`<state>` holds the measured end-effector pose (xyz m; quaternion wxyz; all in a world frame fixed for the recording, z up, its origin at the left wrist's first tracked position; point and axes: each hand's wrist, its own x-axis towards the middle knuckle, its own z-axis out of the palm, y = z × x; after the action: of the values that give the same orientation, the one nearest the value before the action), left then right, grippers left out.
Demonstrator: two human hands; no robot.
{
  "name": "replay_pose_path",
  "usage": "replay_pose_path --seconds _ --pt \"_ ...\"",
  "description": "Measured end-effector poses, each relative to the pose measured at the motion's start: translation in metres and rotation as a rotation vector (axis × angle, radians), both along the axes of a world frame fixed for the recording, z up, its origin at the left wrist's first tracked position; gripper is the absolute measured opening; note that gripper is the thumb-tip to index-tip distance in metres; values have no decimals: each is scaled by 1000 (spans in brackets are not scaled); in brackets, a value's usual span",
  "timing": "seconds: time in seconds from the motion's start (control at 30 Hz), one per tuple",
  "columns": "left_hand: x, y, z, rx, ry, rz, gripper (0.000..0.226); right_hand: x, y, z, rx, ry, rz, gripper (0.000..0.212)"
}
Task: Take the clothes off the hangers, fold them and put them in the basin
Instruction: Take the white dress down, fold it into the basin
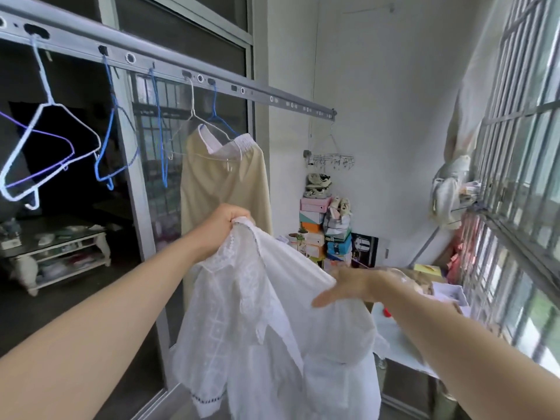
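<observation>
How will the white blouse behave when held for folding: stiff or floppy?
Probably very floppy: the white blouse hangs in loose folds from the left hand gripping its top. Likely light: the fabric looks thin and partly sheer. Its lace trim may snag.

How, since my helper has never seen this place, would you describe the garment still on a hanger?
Follow the grey rail across the top past its middle. There, above the left hand gripping a blouse, hangs a beige garment with a white gathered waistband. The other hangers on the rail are bare.
</observation>
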<state>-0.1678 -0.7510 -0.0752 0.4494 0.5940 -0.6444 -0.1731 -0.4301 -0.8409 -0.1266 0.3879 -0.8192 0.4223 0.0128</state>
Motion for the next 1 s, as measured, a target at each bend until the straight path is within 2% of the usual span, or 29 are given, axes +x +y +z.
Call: replay_pose_path --seconds 0.07,0.1,0.2,0.23,0.33,0.4,0.47,0.57,0.6,0.67,0.73,0.87,0.93,1.0 --pt "8 -3 -6 -11 -98 -6 13 2 -1 -5 -45 -49 -64 43" --pt "13 -5 -9 -10 -234 -15 15 5 -2 -8 -57 -70 -101 47" --pt "17 -12 -21 196 -836 91 16 8 -17 -18 -158 -120 -135 78" --pt "17 -13 -24 276 -963 164 24 10 -21 -20 -185 -134 -144 80" --pt "15 -18 -37 462 -1048 289 26 15 -27 -21 -237 -151 -136 61" --pt "19 -20 -48 393 -1145 245 22 20 -35 -24 -313 -132 -156 41" --pt "23 -16 -52 336 -1291 129 13 25 -40 -26 -446 -97 -189 35" --pt "29 -8 -53 385 -1342 89 13 32 -41 -30 -674 -41 -268 13" --pt "33 -4 -53 391 -1450 63 16 35 -38 -32 -731 -11 -296 13" --pt "42 -3 -57 411 -1536 72 21 37 -32 -36 -862 61 -308 19" --pt "47 -5 -61 413 -1511 120 20 40 -28 -41 -958 104 -284 23" --pt "44 -8 -66 369 -1460 178 30 50 -22 -39 -927 109 -322 21" --pt "42 -8 -66 362 -1503 159 23 53 -21 -40 -913 95 -319 23" --pt "41 -5 -65 431 -1531 100 36 51 -22 -43 -870 75 -323 25"
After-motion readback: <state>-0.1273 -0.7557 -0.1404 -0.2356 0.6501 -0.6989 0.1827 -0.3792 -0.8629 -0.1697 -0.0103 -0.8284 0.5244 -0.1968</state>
